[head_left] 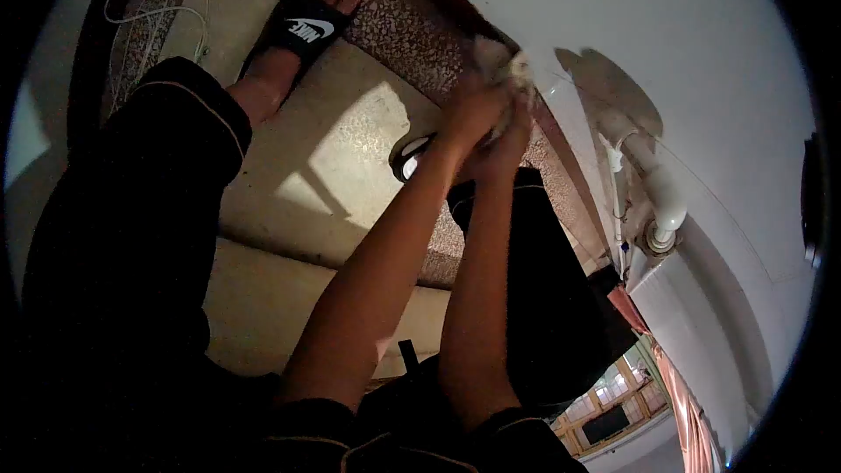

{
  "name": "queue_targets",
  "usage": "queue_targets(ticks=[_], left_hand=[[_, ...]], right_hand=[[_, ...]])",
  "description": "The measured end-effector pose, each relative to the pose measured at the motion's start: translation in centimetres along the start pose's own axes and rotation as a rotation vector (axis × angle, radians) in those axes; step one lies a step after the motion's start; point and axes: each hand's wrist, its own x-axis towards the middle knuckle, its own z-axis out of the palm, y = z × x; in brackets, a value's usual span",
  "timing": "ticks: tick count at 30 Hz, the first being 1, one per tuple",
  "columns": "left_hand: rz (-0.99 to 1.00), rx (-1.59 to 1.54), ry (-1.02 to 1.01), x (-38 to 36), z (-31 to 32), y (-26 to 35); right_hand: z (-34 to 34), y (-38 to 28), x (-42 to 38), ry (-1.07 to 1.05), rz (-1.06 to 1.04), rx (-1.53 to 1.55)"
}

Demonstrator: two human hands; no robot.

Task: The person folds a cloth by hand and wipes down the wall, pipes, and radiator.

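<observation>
Both arms stretch forward between the knees, and the hands come together low by the wall. My left hand [476,109] is curled and blurred by motion. Close against it, my right hand [515,136] also looks closed. At their fingers is a smeared greyish, pale bundle [492,54]; I cannot tell what it is. The hands partly cover one another and the thing between them. A black slide sandal [408,158] on one foot shows just left of my left wrist, mostly hidden by the forearm.
Pale stone slabs [289,184] and speckled flooring [385,9] lie below. The other foot wears a black sandal [307,28]. A thin white cord [162,10] loops at upper left. Along the white wall [727,123] runs a white drainpipe [661,184]; a pink curtain [683,394] hangs by a window.
</observation>
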Motion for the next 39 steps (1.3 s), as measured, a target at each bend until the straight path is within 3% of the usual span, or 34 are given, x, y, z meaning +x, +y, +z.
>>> queue_targets(ticks=[2,3,5,6,8,10,13,16,19,21,23,26,27,28,30,31,33,34,36,39], left_hand=[[0.029,0.114,-0.013,0.7,1.2,0.9],[0.009,0.396,-0.261,0.7,1.4,4.0],[-0.021,0.679,-0.513,1.7,2.3,4.2],[0.091,0.577,-0.327,2.9,3.3,1.7],[0.194,0.473,-0.14,3.1,3.4,0.8],[0.094,0.436,0.022,2.0,1.1,4.8],[0.165,0.262,0.111,0.8,-1.6,9.0],[0.315,0.455,0.094,-0.6,0.4,9.1],[0.211,0.491,-0.023,2.0,1.5,3.7],[0.229,0.522,0.007,2.0,2.0,4.3],[0.454,0.291,0.08,-1.5,2.2,6.9],[0.403,0.487,0.035,-4.3,1.8,12.1],[0.412,0.487,0.033,-4.1,1.8,11.7],[0.484,0.499,0.057,-3.5,1.8,10.9],[0.553,0.565,0.115,-1.7,1.3,8.4],[0.556,0.558,0.101,-1.6,1.3,8.3],[0.578,0.575,0.065,-1.1,1.3,8.4],[0.522,0.593,0.025,-3.3,1.8,10.9],[0.845,0.623,0.061,-5.8,2.3,13.8],[0.845,0.618,0.065,-5.6,2.3,13.1]], right_hand=[[-0.1,-2.5,-0.5,0.043,0.019,0.091],[0.0,-3.5,-0.3,0.084,0.029,0.181],[-0.8,-4.1,1.8,-0.014,-0.037,0.144],[-1.0,-4.0,2.6,-0.107,-0.11,0.105],[0.4,-3.7,2.3,-0.037,-0.153,-0.017],[4.5,-3.8,1.1,0.026,-0.209,-0.128],[9.0,-4.7,-2.3,0.107,-0.274,-0.214],[7.1,-5.0,-2.5,0.036,-0.308,0.059],[2.6,-1.1,2.6,0.147,-0.145,0.262],[4.0,-3.7,0.6,0.142,-0.139,0.172],[5.0,-5.7,-2.5,-0.029,-0.318,0.132],[6.0,-7.4,-4.6,-0.096,-0.283,0.166],[6.3,-6.5,-4.1,-0.099,-0.29,0.17],[6.5,-5.0,-2.9,-0.087,-0.229,0.377],[4.2,-2.1,0.0,-0.285,-0.196,0.466],[4.5,-2.7,-0.6,-0.277,-0.211,0.464],[5.5,-4.0,-1.8,-0.061,-0.079,0.489],[5.7,-5.1,-3.2,-0.148,-0.204,0.377],[8.1,-9.7,-7.9,-0.139,-0.264,0.336],[9.9,-11.4,-10.2,-0.057,-0.338,0.332]])
